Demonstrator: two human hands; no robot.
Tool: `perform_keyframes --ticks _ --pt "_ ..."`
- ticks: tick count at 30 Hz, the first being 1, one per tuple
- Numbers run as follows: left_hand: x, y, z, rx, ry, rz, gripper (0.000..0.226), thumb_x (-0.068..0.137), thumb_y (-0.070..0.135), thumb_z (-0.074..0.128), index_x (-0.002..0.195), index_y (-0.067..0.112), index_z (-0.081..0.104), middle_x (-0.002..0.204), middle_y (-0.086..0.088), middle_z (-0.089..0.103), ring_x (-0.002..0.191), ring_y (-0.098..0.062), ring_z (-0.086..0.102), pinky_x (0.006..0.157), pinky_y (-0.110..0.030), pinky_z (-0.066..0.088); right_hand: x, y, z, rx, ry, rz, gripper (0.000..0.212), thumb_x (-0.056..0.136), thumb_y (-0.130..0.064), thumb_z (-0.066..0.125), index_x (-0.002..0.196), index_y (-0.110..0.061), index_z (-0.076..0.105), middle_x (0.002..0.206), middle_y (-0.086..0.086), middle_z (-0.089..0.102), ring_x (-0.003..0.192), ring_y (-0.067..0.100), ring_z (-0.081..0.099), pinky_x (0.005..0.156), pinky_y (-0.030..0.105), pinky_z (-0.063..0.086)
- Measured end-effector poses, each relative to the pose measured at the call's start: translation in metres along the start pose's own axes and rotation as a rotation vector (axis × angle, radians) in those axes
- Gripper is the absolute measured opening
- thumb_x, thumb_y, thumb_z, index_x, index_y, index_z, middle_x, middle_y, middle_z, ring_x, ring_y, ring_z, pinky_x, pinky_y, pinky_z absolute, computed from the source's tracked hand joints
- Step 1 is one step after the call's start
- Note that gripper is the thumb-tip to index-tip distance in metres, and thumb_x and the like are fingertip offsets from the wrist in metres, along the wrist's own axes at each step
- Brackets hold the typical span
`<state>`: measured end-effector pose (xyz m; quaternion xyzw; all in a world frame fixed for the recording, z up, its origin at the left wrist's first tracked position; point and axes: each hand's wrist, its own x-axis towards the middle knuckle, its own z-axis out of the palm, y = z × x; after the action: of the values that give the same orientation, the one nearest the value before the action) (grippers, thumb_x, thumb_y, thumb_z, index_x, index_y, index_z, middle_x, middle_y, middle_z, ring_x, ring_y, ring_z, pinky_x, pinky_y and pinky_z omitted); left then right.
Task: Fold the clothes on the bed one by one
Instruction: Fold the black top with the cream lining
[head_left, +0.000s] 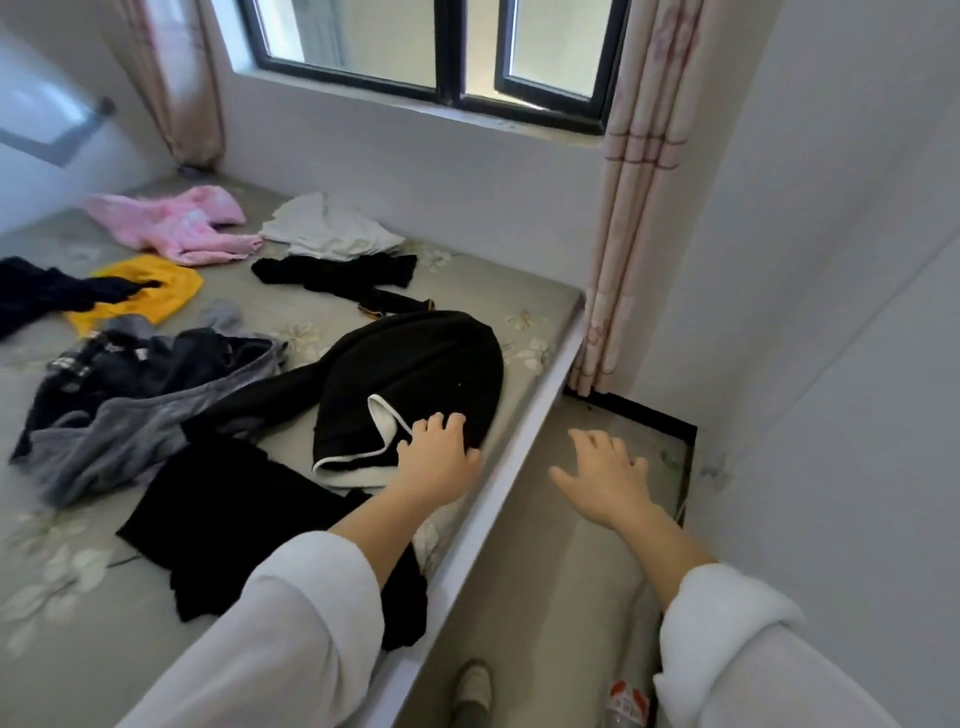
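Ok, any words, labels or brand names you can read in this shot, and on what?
No text here is legible.
Bottle on the floor: red and white label, too blurred to read.
Dark garment on the bed: white print at its left end, too blurred to read.

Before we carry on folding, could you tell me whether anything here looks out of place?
A plastic bottle sits on the floor beside the bed, near a shoe. The clothes on the bed are merely unfolded and scattered; nothing looks damaged.
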<state>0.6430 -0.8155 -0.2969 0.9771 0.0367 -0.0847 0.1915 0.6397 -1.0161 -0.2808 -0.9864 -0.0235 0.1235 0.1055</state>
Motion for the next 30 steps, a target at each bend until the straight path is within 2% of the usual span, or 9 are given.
perform_keyframes --ticks 4,10,19,24,30 --pt "0.052 -0.032 -0.001 -0.047 0.043 -0.119 0.052 0.093 0.035 0.043 0.141 0.018 0.034 0.138 -0.003 0.041 0.128 -0.027 0.035 0.097 -0.044 0.037 0.075 -0.027 0.001 -0.036 -0.064 -0.103 0.058 0.096 -0.044 0.041 0.146 -0.020 0.026 0.150 0.003 0.029 0.137 0.024 0.025 0.105 0.050 0.024" --pt "0.151 -0.075 -0.011 -0.181 0.009 -0.291 0.056 0.094 0.037 0.044 0.144 0.018 0.029 0.148 -0.007 0.032 0.137 -0.030 0.026 0.107 -0.050 0.033 0.200 -0.064 -0.006 -0.085 -0.119 -0.195 0.061 0.094 -0.045 0.042 0.148 -0.022 0.024 0.150 0.004 0.030 0.137 0.025 0.027 0.106 0.051 0.024" --pt "0.268 -0.121 -0.028 -0.235 -0.031 -0.459 0.056 0.094 0.039 0.044 0.145 0.020 0.028 0.149 -0.006 0.031 0.136 -0.029 0.028 0.106 -0.049 0.034 0.353 -0.094 -0.014 -0.088 -0.274 -0.229 0.065 0.094 -0.046 0.044 0.150 -0.022 0.021 0.152 0.004 0.029 0.138 0.027 0.026 0.107 0.051 0.024" --pt "0.336 -0.133 -0.011 -0.265 -0.044 -0.553 0.057 0.095 0.037 0.044 0.146 0.019 0.027 0.152 -0.006 0.028 0.138 -0.028 0.025 0.107 -0.047 0.035 0.449 -0.104 -0.005 -0.078 -0.341 -0.250 0.064 0.093 -0.046 0.045 0.149 -0.022 0.023 0.152 0.004 0.030 0.139 0.026 0.026 0.108 0.051 0.024" --pt "0.440 -0.147 0.025 -0.304 -0.062 -0.689 0.060 0.096 0.036 0.045 0.149 0.019 0.023 0.158 -0.010 0.014 0.145 -0.029 0.011 0.112 -0.047 0.028 0.576 -0.100 0.033 -0.087 -0.465 -0.265 0.062 0.094 -0.044 0.046 0.148 -0.021 0.025 0.151 0.004 0.030 0.138 0.025 0.028 0.111 0.050 0.025"
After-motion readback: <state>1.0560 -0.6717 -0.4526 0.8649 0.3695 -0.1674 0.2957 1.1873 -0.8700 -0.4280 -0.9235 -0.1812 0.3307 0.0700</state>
